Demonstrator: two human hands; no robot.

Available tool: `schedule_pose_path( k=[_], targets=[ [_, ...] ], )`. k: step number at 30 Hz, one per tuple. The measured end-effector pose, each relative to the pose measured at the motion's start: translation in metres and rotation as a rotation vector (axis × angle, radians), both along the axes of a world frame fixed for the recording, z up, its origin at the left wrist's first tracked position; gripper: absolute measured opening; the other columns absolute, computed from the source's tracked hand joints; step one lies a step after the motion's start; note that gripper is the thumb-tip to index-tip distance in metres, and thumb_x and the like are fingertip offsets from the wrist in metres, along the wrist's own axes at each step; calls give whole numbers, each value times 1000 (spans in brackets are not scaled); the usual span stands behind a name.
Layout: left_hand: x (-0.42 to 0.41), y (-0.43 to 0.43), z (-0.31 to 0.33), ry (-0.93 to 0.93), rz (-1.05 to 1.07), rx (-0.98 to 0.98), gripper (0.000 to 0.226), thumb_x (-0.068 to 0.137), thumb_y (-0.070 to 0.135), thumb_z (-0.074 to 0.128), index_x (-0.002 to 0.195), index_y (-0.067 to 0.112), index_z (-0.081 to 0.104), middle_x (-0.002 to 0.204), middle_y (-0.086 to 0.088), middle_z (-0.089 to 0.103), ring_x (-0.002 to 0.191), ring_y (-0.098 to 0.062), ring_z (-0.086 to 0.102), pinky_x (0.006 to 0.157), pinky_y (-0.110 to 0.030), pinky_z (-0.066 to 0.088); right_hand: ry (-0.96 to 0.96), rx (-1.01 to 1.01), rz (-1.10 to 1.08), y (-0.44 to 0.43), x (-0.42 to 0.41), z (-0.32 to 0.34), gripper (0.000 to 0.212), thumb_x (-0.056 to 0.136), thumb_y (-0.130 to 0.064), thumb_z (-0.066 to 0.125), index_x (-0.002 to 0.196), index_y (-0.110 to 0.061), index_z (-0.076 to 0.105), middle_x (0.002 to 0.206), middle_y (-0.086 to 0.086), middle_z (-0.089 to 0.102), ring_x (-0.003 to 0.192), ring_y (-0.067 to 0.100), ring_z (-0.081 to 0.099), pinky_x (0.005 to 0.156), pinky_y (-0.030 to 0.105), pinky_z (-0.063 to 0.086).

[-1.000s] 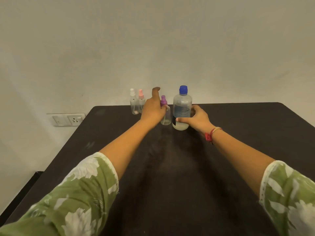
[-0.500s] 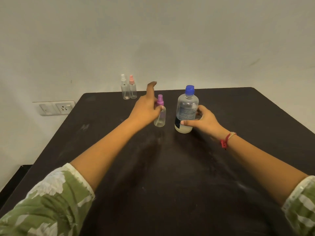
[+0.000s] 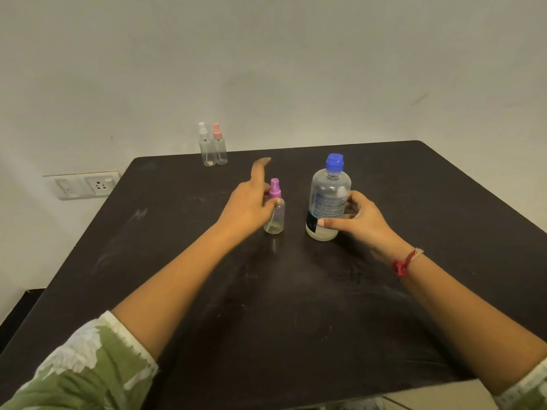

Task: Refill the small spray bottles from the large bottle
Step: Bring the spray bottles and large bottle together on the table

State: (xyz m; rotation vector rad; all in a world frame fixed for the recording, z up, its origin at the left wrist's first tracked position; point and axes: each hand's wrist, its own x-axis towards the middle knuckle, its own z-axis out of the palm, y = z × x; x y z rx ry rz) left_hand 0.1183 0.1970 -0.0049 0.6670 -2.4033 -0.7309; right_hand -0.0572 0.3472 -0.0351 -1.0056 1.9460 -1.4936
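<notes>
Looking down from the head camera, a dark desk (image 3: 296, 315) fills the lower frame, its far edge against a pale wall (image 3: 296, 69).

The left grip (image 3: 247, 210) holds the purple-capped spray bottle (image 3: 277, 216) near the middle of the desk. Its curled fingers (image 3: 270, 204) close on the bottle's shoulder just under the cap, while the index finger (image 3: 259, 170) sticks out straight, away from the bottle. The thumb is hidden behind the hand. The small bottle stands about upright on the desk, clear-walled, with a thin dip tube visible inside and almost nothing in it.

Just to its right, apart from it, stands the large bottle with a blue cap (image 3: 329, 199), upright on the desk. Its cap is on, a label wraps its middle and a shallow layer of pale liquid sits at the bottom. The right grip (image 3: 365, 223) wraps its lower half: the thumb (image 3: 331, 222) lies across the front and the fingers curl round the right side. A red thread bracelet (image 3: 402, 263) circles that wrist.

At the far left edge of the desk, well apart from both hands, a white-capped spray bottle (image 3: 206, 147) and a pink-capped spray bottle (image 3: 220, 147) stand side by side, touching or nearly so.

A wall socket plate (image 3: 85, 184) sits left of the desk. Green floral sleeves (image 3: 88, 371) cover the upper arms.
</notes>
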Motion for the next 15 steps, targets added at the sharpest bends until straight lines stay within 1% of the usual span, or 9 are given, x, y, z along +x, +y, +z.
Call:
schedule_pose_path(
  k=[3, 5, 7, 9, 10, 12, 15],
  targets=[
    [2, 4, -4, 18, 17, 18, 77, 88, 15, 67, 148, 17, 18, 106, -7, 68, 95, -22, 66, 92, -32, 49, -14, 2, 18, 3, 1, -3, 62, 64, -19, 86, 116, -18, 53, 113, -2, 64, 97, 13, 66, 86, 31, 54],
    [4, 6, -7, 41, 37, 51, 79, 88, 15, 68, 149, 18, 18, 110, -7, 68, 99, -19, 64, 92, -28, 45, -29, -8, 25, 3, 2, -5, 62, 66, -20, 85, 118, -18, 52, 115, -2, 63, 98, 12, 66, 86, 30, 53],
    [5, 7, -11, 79, 56, 107, 79, 87, 17, 69, 149, 17, 19, 111, -3, 66, 101, -16, 61, 94, -27, 45, -40, -18, 27, 3, 3, -7, 63, 66, -21, 84, 120, -18, 51, 116, -2, 62, 100, 11, 64, 86, 30, 53],
    [6, 7, -17, 115, 68, 173, 75, 84, 21, 72, 146, 18, 29, 111, 5, 62, 105, -12, 58, 96, -29, 46, -44, -24, 34, 2, 4, -9, 67, 66, -21, 85, 123, -18, 51, 117, -2, 62, 102, 11, 63, 88, 30, 52],
    [7, 6, -21, 120, 78, 191, 70, 82, 24, 74, 141, 18, 37, 112, 7, 60, 107, -11, 57, 97, -30, 47, -42, -23, 40, 1, 5, -10, 68, 65, -22, 85, 124, -19, 51, 118, -3, 62, 102, 11, 63, 87, 29, 52],
    [8, 6, -29, 93, 106, 191, 56, 77, 28, 79, 127, 20, 53, 113, 7, 61, 106, -12, 59, 95, -32, 49, -7, -8, 46, 0, 6, -14, 70, 63, -22, 87, 123, -21, 51, 117, -5, 63, 104, 9, 62, 86, 26, 52],
    [7, 10, -33, 75, 131, 203, 49, 75, 27, 80, 119, 19, 60, 110, 4, 65, 98, -13, 63, 90, -33, 53, 49, 13, 32, 0, 4, -17, 71, 61, -27, 88, 122, -23, 52, 116, -7, 63, 106, 9, 61, 89, 26, 50]
  ],
)
